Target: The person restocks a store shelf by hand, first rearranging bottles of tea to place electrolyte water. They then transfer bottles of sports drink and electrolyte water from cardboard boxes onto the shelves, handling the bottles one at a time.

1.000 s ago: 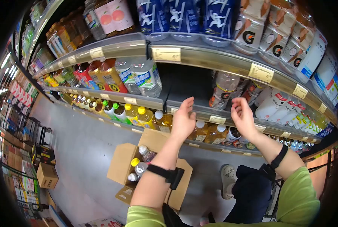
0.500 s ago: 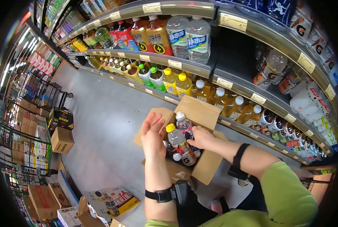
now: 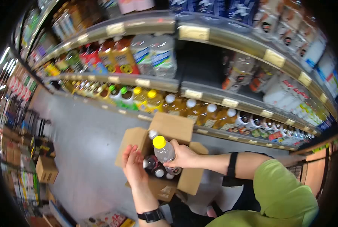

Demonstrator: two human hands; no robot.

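Note:
My right hand (image 3: 182,156) is wrapped around a clear plastic bottle with a yellow cap (image 3: 162,152), holding it upright over an open cardboard box (image 3: 170,126). Inside the box, dark bottles with white caps (image 3: 152,162) lie tilted below it, partly covered by the held bottle. Another white cap (image 3: 153,134) shows near the back of the box. My left hand (image 3: 135,168) is over the box's left side, palm turned inward, fingers apart and holding nothing.
A long drinks shelf (image 3: 142,82) runs across the back, with yellow-capped bottles (image 3: 152,99) on its lower row and large water bottles (image 3: 163,56) above. A dark gap (image 3: 201,62) shows beside them. A closed carton (image 3: 47,169) sits on the floor at left.
My right hand has closed around the yellow-capped bottle and raised it toward the camera. My left hand stays open beside the box. The view has turned, putting the shelf lower and farther left.

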